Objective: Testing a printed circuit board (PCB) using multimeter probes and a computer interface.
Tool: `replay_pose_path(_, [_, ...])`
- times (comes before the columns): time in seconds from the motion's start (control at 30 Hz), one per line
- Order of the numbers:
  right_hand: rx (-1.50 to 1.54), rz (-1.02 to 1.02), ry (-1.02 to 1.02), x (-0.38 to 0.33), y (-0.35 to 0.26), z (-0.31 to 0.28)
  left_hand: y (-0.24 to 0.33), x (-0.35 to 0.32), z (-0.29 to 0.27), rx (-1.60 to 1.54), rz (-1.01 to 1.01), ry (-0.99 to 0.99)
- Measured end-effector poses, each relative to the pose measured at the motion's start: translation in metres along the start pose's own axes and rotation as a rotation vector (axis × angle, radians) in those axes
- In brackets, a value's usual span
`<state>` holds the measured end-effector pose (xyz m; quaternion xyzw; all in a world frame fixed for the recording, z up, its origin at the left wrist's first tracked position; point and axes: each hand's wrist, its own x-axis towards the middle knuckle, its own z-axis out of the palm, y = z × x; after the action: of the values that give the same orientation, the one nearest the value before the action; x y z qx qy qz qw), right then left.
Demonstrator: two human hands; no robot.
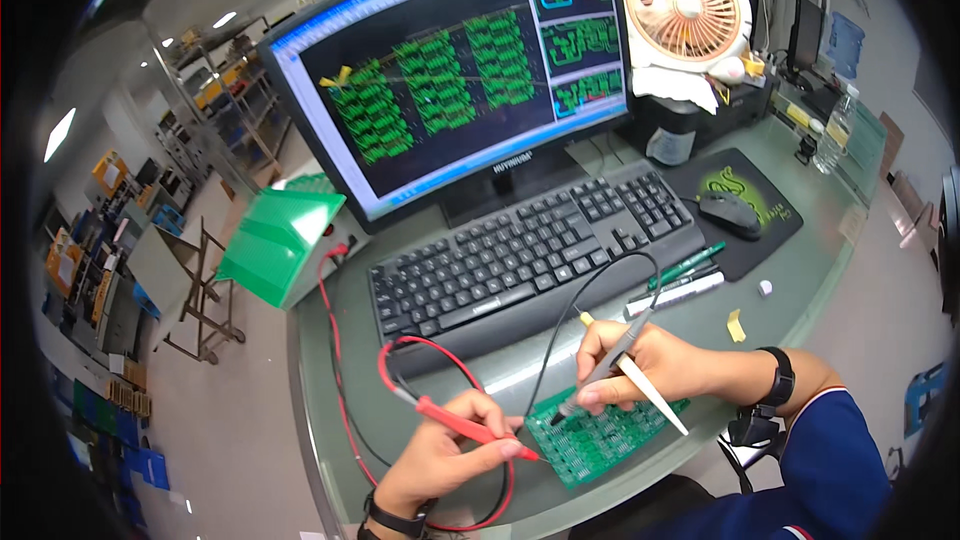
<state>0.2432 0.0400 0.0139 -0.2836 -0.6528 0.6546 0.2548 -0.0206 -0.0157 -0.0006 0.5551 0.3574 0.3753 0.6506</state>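
Observation:
A green circuit board (610,448) lies on the desk near its front edge. My left hand (440,455) is closed around a red test probe (462,424), whose tip points at the board's left edge. Pinched in my right hand (665,365) is a grey test probe (617,352) with a black tip, slanting down over the board's upper left part. A slim white tool (652,396) with a pointed end also sticks out from under the right fingers. I cannot tell whether either tip touches the board.
Behind the hands stand a black keyboard (530,285) and a monitor (440,70) showing green board layouts. Pens (680,292), a mouse (728,212) and a yellow scrap (736,326) lie to the right. The red probe lead (330,340) loops at left, near a green panel (280,240).

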Motion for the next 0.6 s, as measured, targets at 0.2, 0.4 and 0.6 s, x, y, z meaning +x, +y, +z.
replay_pose_path(0.2, [-0.004,-0.058,-0.078,0.000,0.005,0.005,-0.006,0.005,-0.002,0.006,0.051,0.119])
replay_pose_path(0.4, [0.141,0.064,-0.023,-0.004,0.007,0.003,-0.009,0.003,0.000,-0.015,0.067,0.166])
replay_pose_path(0.6, [0.039,-0.024,0.037,0.001,0.015,0.003,-0.012,0.009,-0.003,-0.046,0.098,0.203])
